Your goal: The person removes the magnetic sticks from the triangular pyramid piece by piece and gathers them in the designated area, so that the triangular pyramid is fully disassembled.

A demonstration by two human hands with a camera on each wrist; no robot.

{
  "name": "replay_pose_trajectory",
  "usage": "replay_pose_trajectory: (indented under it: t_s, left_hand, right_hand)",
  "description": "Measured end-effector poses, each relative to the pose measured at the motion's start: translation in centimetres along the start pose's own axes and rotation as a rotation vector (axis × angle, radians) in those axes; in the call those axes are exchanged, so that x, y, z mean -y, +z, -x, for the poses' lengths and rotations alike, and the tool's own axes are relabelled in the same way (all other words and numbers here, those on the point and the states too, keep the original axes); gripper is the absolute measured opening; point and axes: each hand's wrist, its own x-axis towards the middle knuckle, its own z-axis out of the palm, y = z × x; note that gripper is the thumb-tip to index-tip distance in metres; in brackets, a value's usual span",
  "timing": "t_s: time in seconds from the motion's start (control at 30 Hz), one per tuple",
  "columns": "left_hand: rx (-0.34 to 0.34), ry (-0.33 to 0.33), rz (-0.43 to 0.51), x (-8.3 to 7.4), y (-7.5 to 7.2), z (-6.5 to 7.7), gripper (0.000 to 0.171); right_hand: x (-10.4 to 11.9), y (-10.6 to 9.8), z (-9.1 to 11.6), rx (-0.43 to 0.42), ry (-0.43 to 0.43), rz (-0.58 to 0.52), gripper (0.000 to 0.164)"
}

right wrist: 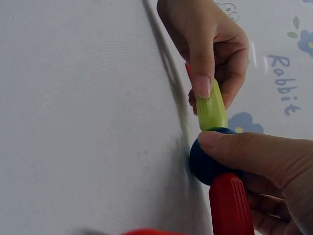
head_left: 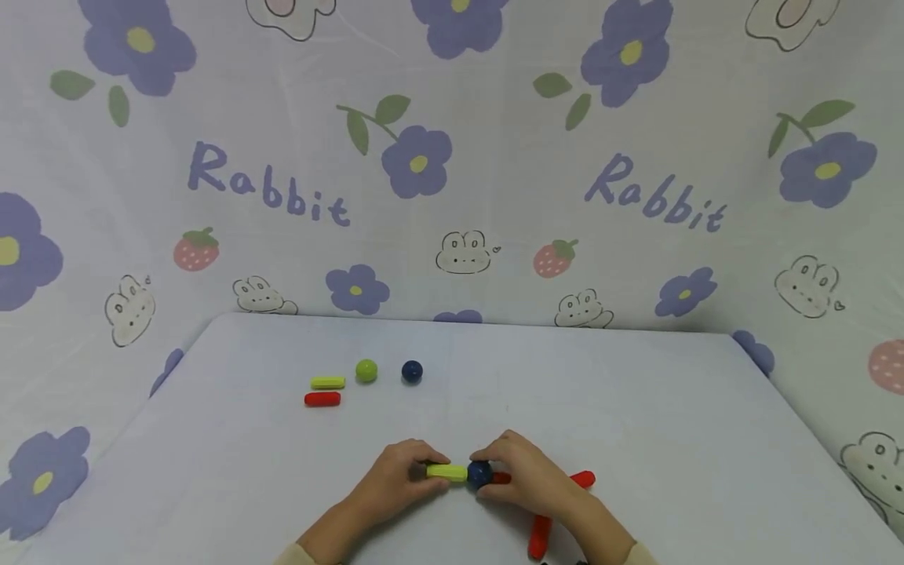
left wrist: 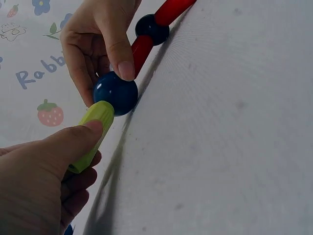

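My left hand (head_left: 397, 480) pinches a short yellow-green ribbed stick (head_left: 445, 472) between thumb and fingers. The stick's far end meets a dark blue ball (left wrist: 116, 93). Thumb and fingers of my right hand (head_left: 528, 475) grip that ball from both sides. From the ball's other side runs a short red stick (right wrist: 231, 205), leading to a second dark blue ball (left wrist: 152, 29), which my right hand and forearm hide in the head view. Another red stick (left wrist: 172, 11) extends beyond this second ball. Red stick ends (head_left: 540, 537) show on both sides of my right forearm.
Farther back on the white table (head_left: 636, 408), left of centre, lie a yellow-green stick (head_left: 328, 383), a red stick (head_left: 322, 399), a green ball (head_left: 366, 370) and a dark blue ball (head_left: 413, 371). A patterned cloth (head_left: 494, 196) hangs behind the table.
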Motion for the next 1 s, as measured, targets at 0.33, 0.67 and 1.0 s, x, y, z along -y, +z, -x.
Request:
replay_pose_trajectory:
  t_s: [0.33,0.67,1.0]
  left_hand:
    - [0.004,-0.032,0.028,0.0,-0.2,0.0,0.021]
    - [0.004,-0.13,0.033,-0.2,-0.1,-0.2,0.021]
    - [0.035,-0.105,0.022,0.4,-1.0,-0.5,0.021]
  right_hand:
    - [-0.2,0.3,-0.1,-0.001,-0.026,0.014,0.037]
    - [-0.3,0.4,0.0,-0.015,-0.036,0.03,0.036]
    - [-0.6,0.2,-0.2,0.014,-0.068,-0.014,0.037]
